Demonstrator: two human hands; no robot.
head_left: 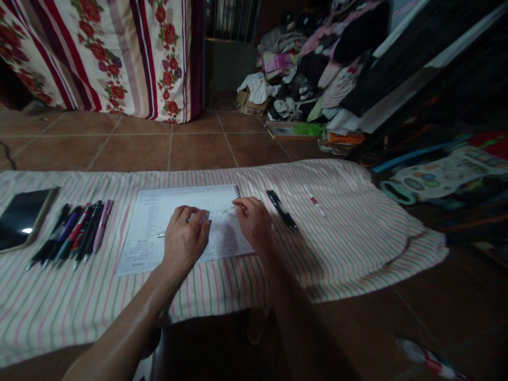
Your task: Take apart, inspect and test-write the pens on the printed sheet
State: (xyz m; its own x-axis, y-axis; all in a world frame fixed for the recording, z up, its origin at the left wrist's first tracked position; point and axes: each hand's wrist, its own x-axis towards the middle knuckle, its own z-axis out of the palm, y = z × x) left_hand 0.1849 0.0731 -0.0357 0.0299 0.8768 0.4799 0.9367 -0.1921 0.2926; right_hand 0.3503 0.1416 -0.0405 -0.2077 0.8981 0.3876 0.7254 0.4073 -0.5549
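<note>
A spiral notebook (174,206) lies open on a striped cloth (349,233) spread over the floor. My left hand (183,239) rests on the page with its fingers bent, pressing down a thin clear strip (159,235) that runs slantwise across the paper. At the strip's right end, near the spiral binding, my right hand (253,221) is pinched closed; what it grips is too small to make out. A black pen (281,210) lies just right of my right hand.
A dark phone (23,217) and a row of several pens (73,233) lie at the left of the cloth, a small white stick (315,201) at the right. Behind are tiled floor (130,151), a floral cover (99,53) and piled clothes (309,58). Toys (440,172) lie at the right.
</note>
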